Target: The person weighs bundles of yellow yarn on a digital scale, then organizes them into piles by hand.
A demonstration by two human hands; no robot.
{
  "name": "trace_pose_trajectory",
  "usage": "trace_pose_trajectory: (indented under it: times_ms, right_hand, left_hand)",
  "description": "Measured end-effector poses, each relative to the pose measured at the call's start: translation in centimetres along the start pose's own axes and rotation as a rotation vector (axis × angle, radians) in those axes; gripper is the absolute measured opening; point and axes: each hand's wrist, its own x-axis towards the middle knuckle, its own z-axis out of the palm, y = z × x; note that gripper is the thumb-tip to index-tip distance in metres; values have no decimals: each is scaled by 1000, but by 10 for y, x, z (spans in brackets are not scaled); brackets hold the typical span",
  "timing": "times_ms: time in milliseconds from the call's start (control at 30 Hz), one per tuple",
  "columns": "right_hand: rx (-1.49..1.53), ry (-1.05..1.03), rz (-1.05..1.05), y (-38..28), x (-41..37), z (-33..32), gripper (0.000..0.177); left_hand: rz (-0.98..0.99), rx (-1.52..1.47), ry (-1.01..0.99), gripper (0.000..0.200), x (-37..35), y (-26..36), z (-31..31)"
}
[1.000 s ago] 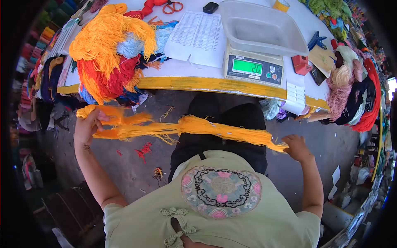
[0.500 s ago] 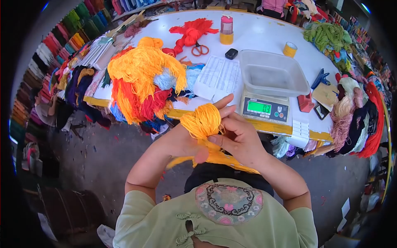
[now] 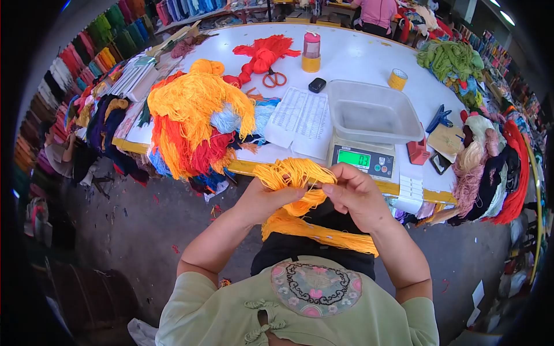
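Two bare hands hold one bundle of orange yarn [image 3: 295, 173] in the middle of the frame, just in front of the near edge of the desk [image 3: 271, 36]. The yarn is bright and loose-stranded, its top fanned out in a rounded loop; a long, flatter length with small pale flecks lies across the dark-clothed lap [image 3: 277, 249], slanting down to the right. The left hand [image 3: 261, 202] has its fingers closed around the loop, with the thumb laid over the strands. The right hand [image 3: 359, 199] pinches the loop's right side between thumb and bent fingers.

Beyond the hands, right of center, a scale [image 3: 378, 155] with a lit green display carries a see-through plastic tub [image 3: 375, 115], whose bottom shows through the open top. Just right of the scale is a red block [image 3: 418, 151]; to its left lies a printed sheet [image 3: 300, 118]. A big heap of orange yarn [image 3: 193, 104], with red and blue below, hangs over the desk edge at left.

Farther back, a small black case [image 3: 317, 85] lies near the scissors [image 3: 274, 79]. At top center stands an upright pink bottle [image 3: 311, 45], a yellow band around its base; its contents cannot be told.
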Motion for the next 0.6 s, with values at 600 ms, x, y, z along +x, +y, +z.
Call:
trace_pose_trajectory:
  times_ms: [600]
  right_hand:
    - [-355, 473, 295, 29, -140, -160, 21]
  left_hand:
    - [212, -919, 450, 24, -55, 86, -206]
